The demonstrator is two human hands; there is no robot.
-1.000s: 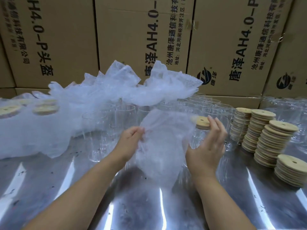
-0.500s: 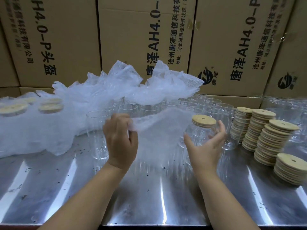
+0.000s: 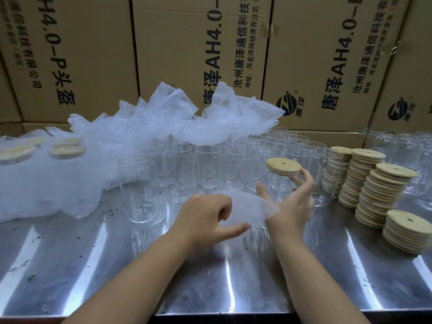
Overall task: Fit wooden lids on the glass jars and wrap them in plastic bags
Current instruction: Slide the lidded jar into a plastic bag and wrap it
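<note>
Bag (image 3: 247, 206) hangs between the 2 hands, a frosted sheet spread out flat just above the table (image 3: 210, 288). The left hand (image 3: 205, 220) grips its near edge, fingers curled down over the plastic and thumb stretched out beneath it. The bag's far corner lies across the right hand (image 3: 289, 206), touching the wrist and palm.

The right hand cups a jar (image 3: 286, 183), thumb spread on 1 side and fingers curled round the other; blur hides exactly how tightly it grips. A lid (image 3: 284, 166) sits on that jar, tilted slightly, just above the fingertips.

Beyond both hands stand rows of open jars (image 3: 208, 164), packed close together, with 1 a little apart in front of the left hand. A pile of bags (image 3: 163, 122) lies over the rows' far side. Left of the left hand, well apart, wrapped jars (image 3: 67, 149) show their lids through cloudy plastic. Right of the right hand, near it, stacks of lids (image 3: 374, 188) rise from the table, and more glass stands beyond them. Cartons (image 3: 198, 54) with printed lettering wall off the back.
</note>
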